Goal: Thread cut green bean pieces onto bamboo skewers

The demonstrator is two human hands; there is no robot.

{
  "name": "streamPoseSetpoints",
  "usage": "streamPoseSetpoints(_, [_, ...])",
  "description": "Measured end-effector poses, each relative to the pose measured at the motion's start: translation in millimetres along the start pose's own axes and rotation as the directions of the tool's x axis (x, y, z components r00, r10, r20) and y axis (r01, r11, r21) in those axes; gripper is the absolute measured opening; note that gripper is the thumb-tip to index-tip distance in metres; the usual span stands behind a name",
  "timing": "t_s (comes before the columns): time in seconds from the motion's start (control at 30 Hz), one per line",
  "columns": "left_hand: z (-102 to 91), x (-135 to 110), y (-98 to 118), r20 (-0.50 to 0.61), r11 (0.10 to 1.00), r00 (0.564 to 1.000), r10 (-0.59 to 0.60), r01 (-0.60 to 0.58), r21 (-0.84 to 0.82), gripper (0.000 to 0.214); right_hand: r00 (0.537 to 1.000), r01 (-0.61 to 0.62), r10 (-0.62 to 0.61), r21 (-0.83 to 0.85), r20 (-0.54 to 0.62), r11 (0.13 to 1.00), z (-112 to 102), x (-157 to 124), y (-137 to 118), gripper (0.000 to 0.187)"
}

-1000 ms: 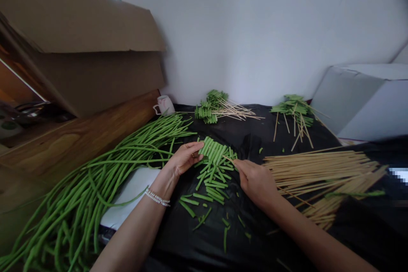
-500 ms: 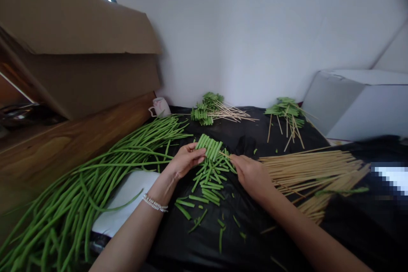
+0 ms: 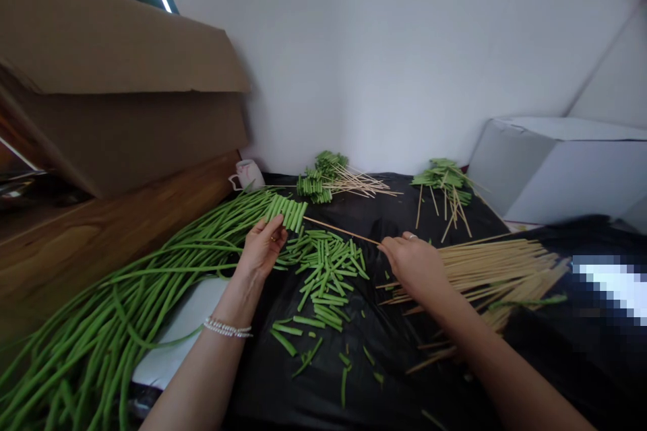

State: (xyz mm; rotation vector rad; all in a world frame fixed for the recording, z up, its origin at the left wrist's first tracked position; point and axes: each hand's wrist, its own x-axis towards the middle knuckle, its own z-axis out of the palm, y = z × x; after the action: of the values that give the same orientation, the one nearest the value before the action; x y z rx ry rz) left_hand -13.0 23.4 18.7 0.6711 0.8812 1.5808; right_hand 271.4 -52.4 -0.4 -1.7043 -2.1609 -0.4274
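Observation:
My left hand is closed on a row of cut green bean pieces lying side by side. From the row's right side runs a thin wooden skewer, whose far end is pinched in my right hand. Below the hands, a loose pile of cut bean pieces is spread on the black plastic sheet. To the right of my right hand lies a heap of bare skewers. Long whole beans are heaped beside my left forearm.
Skewered bean bundles lie at the back, with another skewered bunch farther right. A white mug stands near the wall. A cardboard box rises at left, and a white box stands at right.
My left hand has moved left with the bean row. My right hand has shifted slightly right, so a long stretch of skewer now shows between the hands.

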Motion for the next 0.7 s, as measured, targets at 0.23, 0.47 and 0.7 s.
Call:
streamPoseSetpoints(0.23, [3.5, -7.9, 1.6, 0.165, 0.993, 0.983, -0.080, 0.063, 0.102, 0.037, 0.959, -0.224, 0.284, 0.664, 0.019, 0.713, 13.0, 6.1, 16.6, 0.030])
streamPoseSetpoints(0.47, [5.8, -11.1, -5.1, 0.181, 0.979, 0.969, -0.167, 0.141, 0.149, 0.028, 0.807, -0.279, 0.557, 0.958, 0.196, 0.068, 12.6, 13.7, 57.4, 0.056])
streamPoseSetpoints(0.7, [7.1, -11.9, -6.9, 0.156, 0.972, 0.970, -0.188, 0.162, 0.168, 0.024, 0.693, -0.264, 0.682, 0.963, 0.234, -0.062, 27.8, 7.7, 90.9, 0.059])
